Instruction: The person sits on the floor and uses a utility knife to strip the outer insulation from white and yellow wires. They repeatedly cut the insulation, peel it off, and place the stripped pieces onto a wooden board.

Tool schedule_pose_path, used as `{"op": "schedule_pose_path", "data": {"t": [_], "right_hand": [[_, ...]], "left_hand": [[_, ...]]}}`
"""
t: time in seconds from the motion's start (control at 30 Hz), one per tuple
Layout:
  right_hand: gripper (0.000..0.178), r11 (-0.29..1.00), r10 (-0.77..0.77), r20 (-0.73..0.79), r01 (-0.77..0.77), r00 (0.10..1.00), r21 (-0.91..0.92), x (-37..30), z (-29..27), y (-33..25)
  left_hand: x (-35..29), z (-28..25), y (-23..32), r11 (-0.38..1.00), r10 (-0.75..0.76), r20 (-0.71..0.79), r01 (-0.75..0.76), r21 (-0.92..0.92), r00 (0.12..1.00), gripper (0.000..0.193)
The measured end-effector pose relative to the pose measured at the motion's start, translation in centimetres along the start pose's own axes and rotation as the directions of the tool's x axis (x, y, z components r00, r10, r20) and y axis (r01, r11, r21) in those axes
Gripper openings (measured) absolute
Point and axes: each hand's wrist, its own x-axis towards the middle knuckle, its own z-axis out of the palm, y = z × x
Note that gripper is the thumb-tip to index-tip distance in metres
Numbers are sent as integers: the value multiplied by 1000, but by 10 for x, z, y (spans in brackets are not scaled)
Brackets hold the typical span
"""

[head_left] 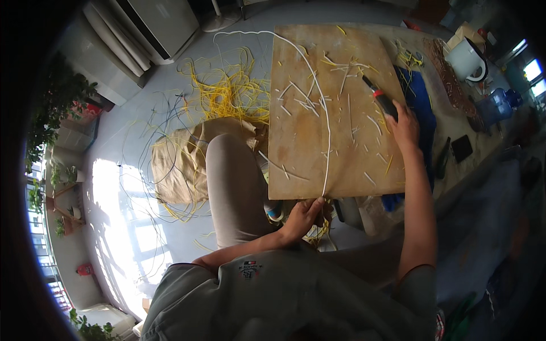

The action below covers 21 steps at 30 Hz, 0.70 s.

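Got my left hand [302, 219] low center, fingers pinched together on the white cable [329, 133], which runs up the wooden board [293, 139] and bends off toward upper left. My right hand [405, 124], right of center, is wrapped round a black-and-red tool [387, 105]. Yellow wire tangle [224, 96] sits upper left.

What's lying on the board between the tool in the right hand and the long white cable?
In the head view, a few loose pale strips lie on the wooden board between the black-and-red tool and the white cable.
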Motion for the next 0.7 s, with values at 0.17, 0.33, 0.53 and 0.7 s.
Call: {"op": "schedule_pose_path", "data": {"t": [0.17, 0.33, 0.53, 0.7], "right_hand": [[34, 994, 99, -23, -98, 995, 39, -12, -31, -31], [36, 558, 362, 487, -603, 795, 570, -85, -109, -76], [33, 730, 189, 374, -384, 908, 565, -165, -111, -119], [38, 303, 264, 750, -790, 606, 532, -154, -125, -145]], "left_hand": [[5, -6, -16, 999, 28, 15, -28, -38, 999, 37], [5, 1, -21, 988, 47, 13, -44, -149, 999, 40], [-1, -6, -25, 989, 135, 4, -135, -65, 991, 34], [-3, -14, -17, 997, 69, 27, -68, -36, 997, 32]]}}
